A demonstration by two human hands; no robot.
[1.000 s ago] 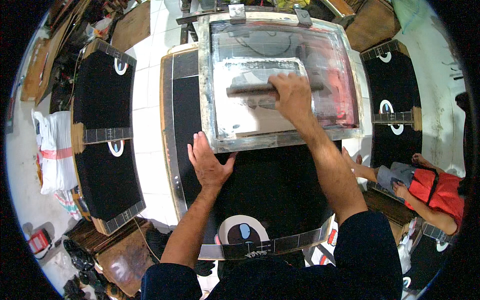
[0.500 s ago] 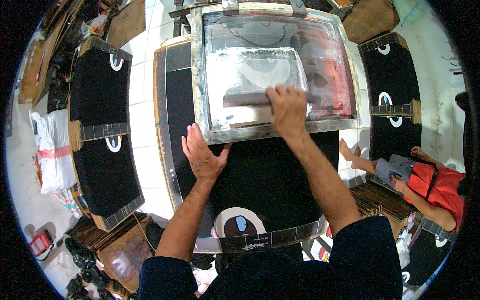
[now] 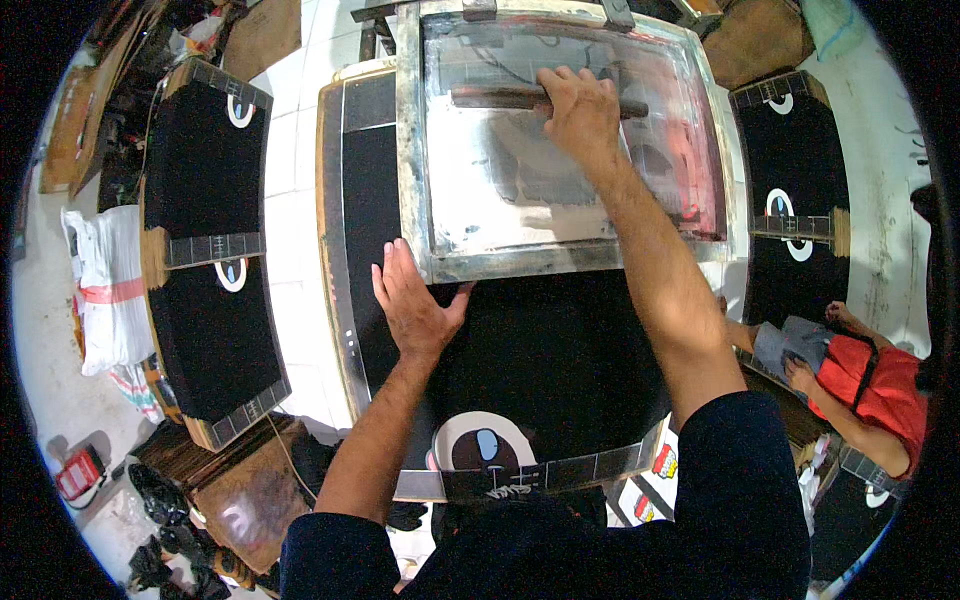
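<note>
In the head view, the dark bar point(image 3: 495, 98) has been moved farther up the framed screen point(image 3: 411, 170), so more white smear point(image 3: 462, 200) is uncovered. It is gripped by the right hand point(image 3: 582, 112), fingers curled; the left hand point(image 3: 416, 310) is set by the near left corner, thumb spread.

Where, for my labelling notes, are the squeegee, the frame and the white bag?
Squeegee point(image 3: 495, 97), head view: left part of its bar.
Frame point(image 3: 535, 261), head view: its near rail.
White bag point(image 3: 112, 292), head view: its red stripe.

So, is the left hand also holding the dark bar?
No, only the right hand holds the dark bar; the left hand is spread by the frame's near left corner.
</note>
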